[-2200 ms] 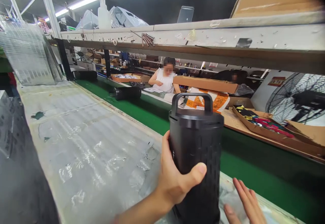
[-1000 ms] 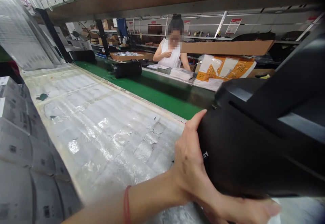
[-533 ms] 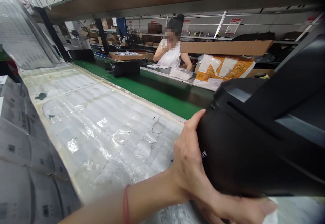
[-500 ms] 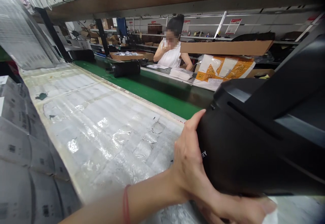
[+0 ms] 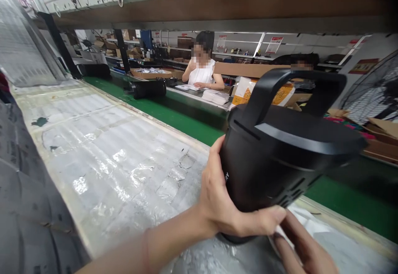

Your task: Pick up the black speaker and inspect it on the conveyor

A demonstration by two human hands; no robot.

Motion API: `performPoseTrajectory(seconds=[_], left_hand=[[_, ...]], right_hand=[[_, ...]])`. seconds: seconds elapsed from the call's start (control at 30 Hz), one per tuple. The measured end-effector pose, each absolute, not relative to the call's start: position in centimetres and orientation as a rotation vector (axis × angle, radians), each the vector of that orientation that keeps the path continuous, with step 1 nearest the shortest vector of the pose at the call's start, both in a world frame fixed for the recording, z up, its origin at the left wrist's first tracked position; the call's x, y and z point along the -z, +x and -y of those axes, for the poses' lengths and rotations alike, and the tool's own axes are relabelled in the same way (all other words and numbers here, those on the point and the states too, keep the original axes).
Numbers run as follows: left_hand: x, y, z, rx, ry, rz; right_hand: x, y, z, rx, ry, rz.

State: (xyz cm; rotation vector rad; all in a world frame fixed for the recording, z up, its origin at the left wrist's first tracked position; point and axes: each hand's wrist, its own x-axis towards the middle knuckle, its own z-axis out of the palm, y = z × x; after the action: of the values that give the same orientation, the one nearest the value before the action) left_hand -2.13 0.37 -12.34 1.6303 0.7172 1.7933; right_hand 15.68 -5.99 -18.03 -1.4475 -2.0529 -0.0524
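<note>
Black plastic fills the near view: a tall cylindrical speaker (image 5: 280,149) with a carry handle (image 5: 298,87) arching over its top, tilted toward us and lifted at the front edge of the counter (image 5: 102,149). Our left hand (image 5: 224,199) is wrapped round its lower side, thumb along the underside and fingers up the wall, gripping it firmly. Our right hand (image 5: 298,245) sits just below the speaker with two fingers extended and loosely parted, touching a white wrapping (image 5: 298,220) under the base; whether it pinches that wrapping we cannot tell.

We judge the step in hand to be an inspection or turning of the speaker above the counter (its perforated side now faces down). A next move, as we read it, would call for a steady left grip while the right hand supports or frees the base.

Beyond the speaker runs a green conveyor belt (image 5: 174,118), with another black cylinder (image 5: 147,88) lying on it. Across the belt a co-worker in white (image 5: 202,73) sits beside cardboard boxes (image 5: 248,69).
</note>
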Motion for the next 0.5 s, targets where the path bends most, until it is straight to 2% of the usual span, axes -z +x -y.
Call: performPoseTrajectory(seconds=[0.1,0.17,0.23,0.37,0.5], left_hand=[[12.9,-1.6,-0.3,-1.878,1.721,-0.681],[13.3,-1.2,-0.3,-1.963,1.813,-0.625],[13.7,-1.0,-0.3,-2.060,1.896,-0.559],[13.8,-1.1,-0.3,-2.089,1.923,-0.550],[13.7,-1.3,-0.2,-2.019,1.902,-0.601]], right_hand=[[16.6,17.4,5.7,0.472,-1.401,1.944],[16.1,18.3,5.4,0.609,-1.426,1.940],[16.2,19.1,5.1,0.642,-1.561,1.977],[17.7,20.7,4.7,0.498,-1.830,1.942],[18.5,21.2,4.4,0.486,-1.700,2.066]])
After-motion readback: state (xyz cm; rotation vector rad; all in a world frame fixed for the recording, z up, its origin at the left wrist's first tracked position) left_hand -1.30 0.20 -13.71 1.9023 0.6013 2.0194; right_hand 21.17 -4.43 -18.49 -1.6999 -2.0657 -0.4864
